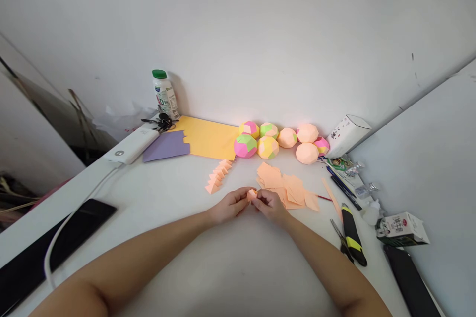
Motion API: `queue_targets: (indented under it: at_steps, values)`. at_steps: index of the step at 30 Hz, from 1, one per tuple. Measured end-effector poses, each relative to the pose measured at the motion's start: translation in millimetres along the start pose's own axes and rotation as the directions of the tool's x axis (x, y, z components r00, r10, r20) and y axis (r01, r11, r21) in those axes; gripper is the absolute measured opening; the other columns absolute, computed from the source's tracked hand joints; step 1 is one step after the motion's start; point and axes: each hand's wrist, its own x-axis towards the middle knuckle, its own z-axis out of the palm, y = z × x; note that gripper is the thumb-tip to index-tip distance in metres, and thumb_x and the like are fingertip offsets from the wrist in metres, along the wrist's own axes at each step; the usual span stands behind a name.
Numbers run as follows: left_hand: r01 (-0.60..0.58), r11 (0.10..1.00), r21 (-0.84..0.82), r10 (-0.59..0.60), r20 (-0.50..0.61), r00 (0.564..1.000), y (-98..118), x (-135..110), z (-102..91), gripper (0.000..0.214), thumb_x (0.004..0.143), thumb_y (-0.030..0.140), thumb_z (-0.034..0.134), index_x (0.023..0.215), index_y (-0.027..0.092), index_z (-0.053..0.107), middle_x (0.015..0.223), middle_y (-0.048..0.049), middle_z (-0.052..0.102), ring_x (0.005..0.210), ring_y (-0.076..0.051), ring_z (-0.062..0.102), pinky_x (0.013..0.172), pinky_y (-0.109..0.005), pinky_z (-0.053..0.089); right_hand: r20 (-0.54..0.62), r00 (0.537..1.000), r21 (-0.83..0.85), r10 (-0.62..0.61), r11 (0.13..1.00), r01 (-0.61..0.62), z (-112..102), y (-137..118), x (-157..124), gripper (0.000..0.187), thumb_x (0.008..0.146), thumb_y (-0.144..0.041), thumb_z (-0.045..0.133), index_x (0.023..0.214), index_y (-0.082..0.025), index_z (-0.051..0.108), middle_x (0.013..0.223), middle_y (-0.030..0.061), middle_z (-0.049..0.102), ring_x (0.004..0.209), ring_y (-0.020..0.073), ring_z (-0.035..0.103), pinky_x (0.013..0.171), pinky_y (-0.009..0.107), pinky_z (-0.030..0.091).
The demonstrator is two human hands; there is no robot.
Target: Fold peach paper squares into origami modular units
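Note:
Between my two hands is a small folded piece of peach paper (252,194). My left hand (231,204) pinches it from the left, while the fingers of my right hand (270,203) grip its other side. Just beyond them lies a spread pile of flat peach paper pieces (284,185). A row of folded peach paper units (218,177) stands on the table to the left of the pile. Farther back, several many-sided paper balls (267,147) in pink, green, yellow and peach sit along the wall.
Yellow card (211,138) and purple card (166,146) lie at the back left, near a bottle (165,94), keys (163,121) and a white power bank (133,145). To the right are scissors (342,241), a utility knife (353,235), pens (344,188) and a small carton (401,229).

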Motion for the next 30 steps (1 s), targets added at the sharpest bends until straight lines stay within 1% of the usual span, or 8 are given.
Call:
queue_targets:
  at_steps: [5, 9, 11, 13, 16, 20, 25, 30]
  values:
    - [-0.036, 0.999, 0.005, 0.036, -0.007, 0.999, 4.6, -0.6, 2.7, 0.044, 0.086, 0.045, 0.042, 0.119, 0.016, 0.046, 0.057, 0.0051, 0.039, 0.050, -0.009, 0.034, 0.048, -0.022, 0.029, -0.005, 1.000, 0.009, 0.011, 1.000, -0.010, -0.9, -1.3, 0.2, 0.027, 0.082, -0.036, 0.053, 0.065, -0.017, 0.048, 0.059, -0.0019, 0.051, 0.054, 0.0103, 0.049, 0.053, 0.022, 0.039]
    - [-0.044, 0.999, -0.027, 0.044, 0.007, 0.999, 4.7, -0.4, 1.7, 0.040, 0.086, 0.045, 0.043, 0.112, 0.015, 0.050, 0.061, 0.0034, 0.045, 0.050, -0.008, 0.035, 0.049, -0.022, 0.030, 0.028, 1.000, -0.012, -0.007, 1.000, 0.007, -3.6, -5.9, 0.0, 0.026, 0.085, -0.034, 0.048, 0.067, -0.016, 0.053, 0.061, -0.0001, 0.054, 0.058, 0.0117, 0.051, 0.056, 0.023, 0.041]
    - [-0.029, 0.998, -0.047, 0.029, -0.004, 1.000, 3.1, 0.1, 0.9, 0.042, 0.086, 0.046, 0.043, 0.114, 0.015, 0.049, 0.061, 0.0035, 0.045, 0.049, -0.008, 0.035, 0.050, -0.023, 0.031, 0.041, 0.999, -0.003, -0.019, 1.000, 0.019, -4.3, -6.4, 0.1, 0.025, 0.087, -0.031, 0.044, 0.070, -0.016, 0.055, 0.064, 0.0008, 0.055, 0.060, 0.0123, 0.053, 0.058, 0.025, 0.042]
    - [-0.006, 0.998, -0.057, 0.004, -0.025, 1.000, 1.2, 0.5, 0.5, 0.046, 0.085, 0.047, 0.043, 0.119, 0.015, 0.045, 0.059, 0.0042, 0.044, 0.049, -0.009, 0.036, 0.051, -0.023, 0.031, 0.037, 0.999, 0.007, -0.018, 1.000, 0.018, -3.8, -4.7, 0.4, 0.021, 0.085, -0.029, 0.045, 0.072, -0.016, 0.055, 0.066, 0.0012, 0.055, 0.059, 0.0122, 0.053, 0.058, 0.025, 0.042]
    - [0.008, 0.999, -0.046, -0.010, -0.036, 0.999, -0.2, 0.6, 1.1, 0.049, 0.085, 0.049, 0.043, 0.120, 0.015, 0.044, 0.057, 0.0046, 0.042, 0.049, -0.009, 0.037, 0.050, -0.023, 0.032, 0.017, 1.000, -0.021, -0.004, 1.000, 0.004, -1.0, -0.8, 1.0, 0.014, 0.080, -0.029, 0.052, 0.073, -0.017, 0.052, 0.063, -0.0006, 0.052, 0.055, 0.0106, 0.048, 0.052, 0.022, 0.038]
    - [-0.019, 1.000, -0.001, 0.019, -0.020, 1.000, 1.2, 0.0, 2.1, 0.049, 0.085, 0.049, 0.042, 0.120, 0.015, 0.046, 0.057, 0.0046, 0.041, 0.049, -0.010, 0.036, 0.048, -0.023, 0.030, -0.017, 1.000, -0.067, 0.010, 0.998, -0.012, 2.6, 0.6, 1.5, 0.017, 0.080, -0.031, 0.052, 0.070, -0.017, 0.051, 0.059, -0.0024, 0.046, 0.051, 0.0087, 0.040, 0.047, 0.021, 0.032]
    - [-0.049, 0.998, 0.044, 0.050, -0.003, 0.999, 2.3, 0.0, 3.0, 0.046, 0.086, 0.047, 0.040, 0.119, 0.016, 0.048, 0.056, 0.0046, 0.039, 0.050, -0.010, 0.036, 0.048, -0.022, 0.029, -0.038, 0.999, -0.062, 0.033, 0.997, -0.035, 3.8, -0.8, 2.7, 0.013, 0.073, -0.025, 0.056, 0.067, -0.017, 0.048, 0.057, -0.0035, 0.043, 0.050, 0.0086, 0.039, 0.047, 0.021, 0.032]
    - [-0.103, 0.985, 0.142, 0.107, -0.025, 0.994, -0.7, 0.6, 4.5, 0.042, 0.087, 0.043, 0.040, 0.118, 0.017, 0.050, 0.063, 0.0018, 0.046, 0.055, -0.011, 0.040, 0.052, -0.023, 0.034, -0.068, 0.997, -0.084, 0.045, 0.995, -0.050, 4.2, -3.4, 2.8, 0.009, 0.068, -0.020, 0.055, 0.063, -0.017, 0.048, 0.055, -0.0048, 0.039, 0.049, 0.0081, 0.036, 0.045, 0.021, 0.029]
